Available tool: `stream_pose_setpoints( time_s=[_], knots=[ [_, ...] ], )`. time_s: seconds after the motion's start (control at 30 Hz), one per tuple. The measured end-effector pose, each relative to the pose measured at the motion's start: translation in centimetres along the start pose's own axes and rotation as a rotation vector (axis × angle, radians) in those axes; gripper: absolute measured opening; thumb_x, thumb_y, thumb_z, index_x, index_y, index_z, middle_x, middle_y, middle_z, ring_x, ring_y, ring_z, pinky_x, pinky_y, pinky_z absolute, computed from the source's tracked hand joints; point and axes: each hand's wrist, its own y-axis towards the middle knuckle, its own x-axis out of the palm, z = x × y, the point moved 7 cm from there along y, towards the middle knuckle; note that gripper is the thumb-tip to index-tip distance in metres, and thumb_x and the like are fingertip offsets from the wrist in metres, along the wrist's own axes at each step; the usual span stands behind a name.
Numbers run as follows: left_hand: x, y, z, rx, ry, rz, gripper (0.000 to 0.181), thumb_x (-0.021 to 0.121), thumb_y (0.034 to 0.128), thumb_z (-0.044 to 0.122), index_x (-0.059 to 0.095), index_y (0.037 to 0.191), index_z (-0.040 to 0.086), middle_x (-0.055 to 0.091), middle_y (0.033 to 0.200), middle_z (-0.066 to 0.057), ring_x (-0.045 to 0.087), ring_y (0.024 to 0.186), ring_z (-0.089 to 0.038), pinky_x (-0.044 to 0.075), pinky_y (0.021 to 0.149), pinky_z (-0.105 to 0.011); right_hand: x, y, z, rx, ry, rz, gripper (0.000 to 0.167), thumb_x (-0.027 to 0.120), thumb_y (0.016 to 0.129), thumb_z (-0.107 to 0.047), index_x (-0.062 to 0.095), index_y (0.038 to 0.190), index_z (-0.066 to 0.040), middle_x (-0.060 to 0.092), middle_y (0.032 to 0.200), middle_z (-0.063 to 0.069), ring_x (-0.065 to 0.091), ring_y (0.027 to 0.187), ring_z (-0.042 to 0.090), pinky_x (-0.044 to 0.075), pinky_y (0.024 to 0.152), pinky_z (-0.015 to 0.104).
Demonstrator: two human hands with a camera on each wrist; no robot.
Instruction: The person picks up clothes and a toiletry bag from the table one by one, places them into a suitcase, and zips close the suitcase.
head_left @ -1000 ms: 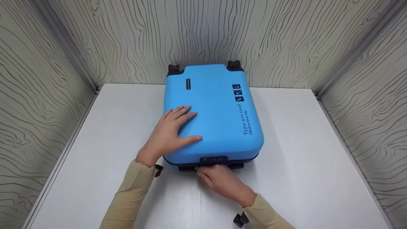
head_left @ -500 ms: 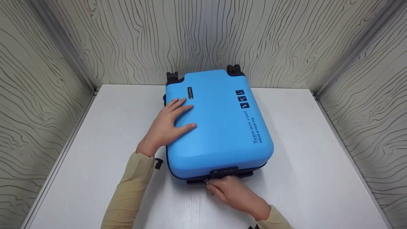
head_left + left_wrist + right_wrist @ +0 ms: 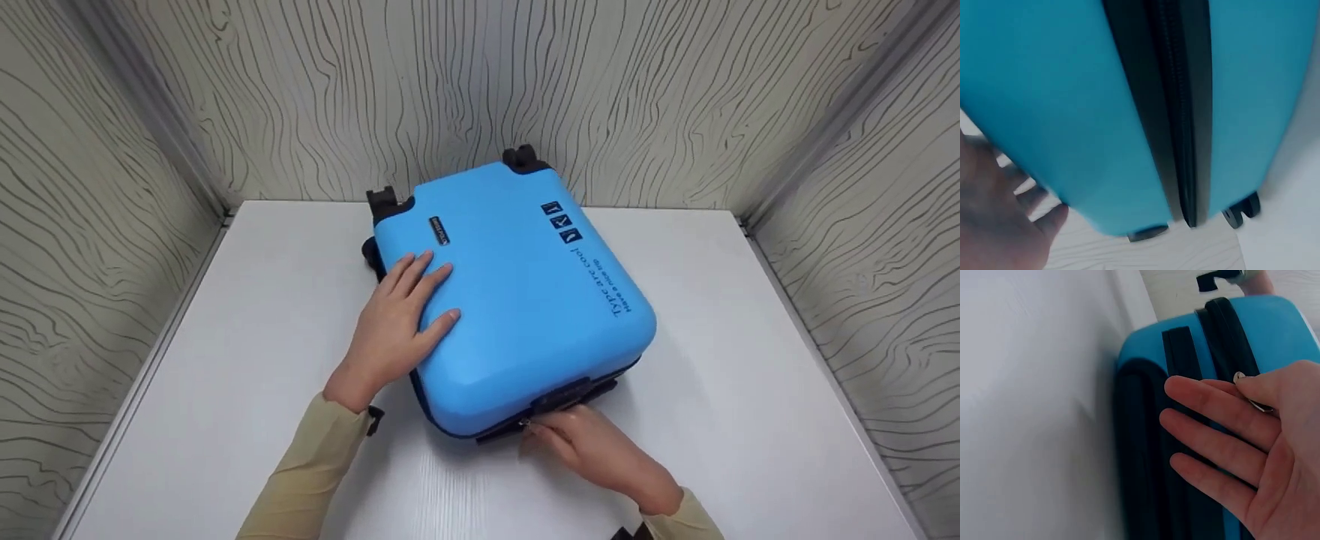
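Note:
A blue hard-shell suitcase [image 3: 517, 300] lies flat and askew on the white table, wheels towards the back wall. My left hand [image 3: 394, 322] rests on the left side of its lid with fingers spread. At the near end, below the black lock [image 3: 561, 396], my right hand [image 3: 600, 450] pinches a metal zipper pull [image 3: 1239, 377] between thumb and index finger. Its other fingers [image 3: 1213, 439] reach out past the black side handle, as the right wrist view shows. The black zipper [image 3: 1176, 95] along the suitcase's side looks closed in the left wrist view.
Black wheels [image 3: 525, 159] stick out at the suitcase's far end, close to the patterned back wall [image 3: 465, 90]. Patterned side walls with grey metal corner posts enclose the white table [image 3: 750, 360] to the left and right.
The suitcase has come nearer and turned counterclockwise, its near end swinging right and its wheeled end left. The right hand has moved right along with the zipper pull; the left stays on the lid.

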Motion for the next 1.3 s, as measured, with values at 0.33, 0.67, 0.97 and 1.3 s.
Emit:
stream_pose_setpoints(
  time_s=[0.33,0.67,0.97,1.3],
  knots=[
    [0.9,-1.7,2.4,-0.042,0.161,0.093,0.074,0.048,0.1010,0.061,0.043,0.156,0.012,0.031,0.162,-0.017,0.021,0.150,-0.036,0.018,0.120,-0.050,-3.2,-1.1,2.9,0.055,-0.066,0.150,0.017,0.060,0.104,-0.013,0.076,0.107,-0.013,0.076,0.096,0.000,0.071,0.083,0.013,0.057,0.070,0.031],
    [2.8,-1.5,4.8,-0.068,0.313,0.073,0.098,0.037,0.0926,0.081,0.034,0.160,0.010,0.026,0.163,-0.022,0.023,0.148,-0.041,0.022,0.119,-0.049,-6.7,-1.2,7.1,0.179,-0.135,0.315,0.018,0.058,0.104,-0.006,0.073,0.099,-0.015,0.075,0.090,-0.008,0.072,0.091,0.015,0.057,0.076,0.038],
    [4.8,-0.3,7.5,-0.058,0.455,0.092,0.104,0.036,0.0886,0.086,0.035,0.160,0.011,0.033,0.159,-0.025,0.035,0.143,-0.041,0.030,0.116,-0.046,-10.0,-0.1,11.5,0.269,-0.125,0.396,0.017,0.054,0.106,-0.005,0.071,0.105,-0.004,0.073,0.089,0.004,0.065,0.077,0.025,0.050,0.065,0.038],
    [6.0,1.3,8.6,-0.019,0.639,0.176,0.101,0.055,0.0850,0.082,0.041,0.157,0.012,0.048,0.146,-0.022,0.049,0.129,-0.034,0.040,0.107,-0.041,-13.0,3.5,14.7,0.316,-0.155,0.397,0.025,0.049,0.107,-0.006,0.068,0.118,0.006,0.071,0.096,0.015,0.061,0.078,0.027,0.049,0.070,0.044]
  ],
)
